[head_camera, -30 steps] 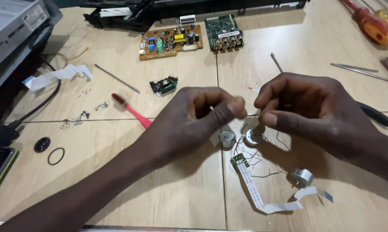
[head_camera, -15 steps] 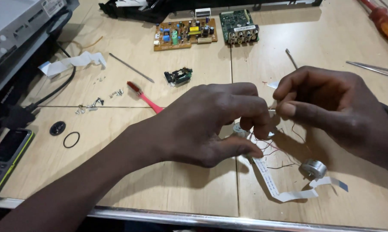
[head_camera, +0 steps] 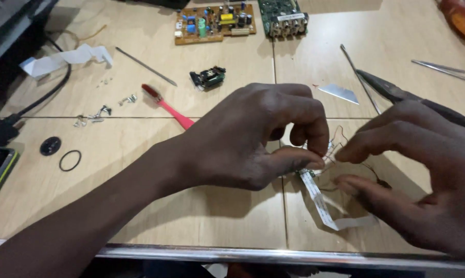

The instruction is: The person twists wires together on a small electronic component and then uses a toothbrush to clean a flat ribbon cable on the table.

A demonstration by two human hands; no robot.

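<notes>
Left hand (head_camera: pixel 243 141) pinched thumb and forefinger shut on thin wires (head_camera: pixel 331 150) of a small part above the white ribbon cable (head_camera: pixel 320 203). Right hand (head_camera: pixel 423 180) sat just beside, fingers half open, forefinger tip near the wires; grip unclear. Beyond lay a red-handled tool (head_camera: pixel 171 110), 2 circuit boards (head_camera: pixel 214 23), pliers (head_camera: pixel 397 95).

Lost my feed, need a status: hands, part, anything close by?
Left hand pinching thin wires. Right hand open beside them. White ribbon cable trails below. Pliers lie just behind.

Brown circuit board (head_camera: pixel 215 23), green board (head_camera: pixel 283 18) (adjacent), red-handled tool (head_camera: pixel 169 107), black ring (head_camera: pixel 70 160).
</notes>
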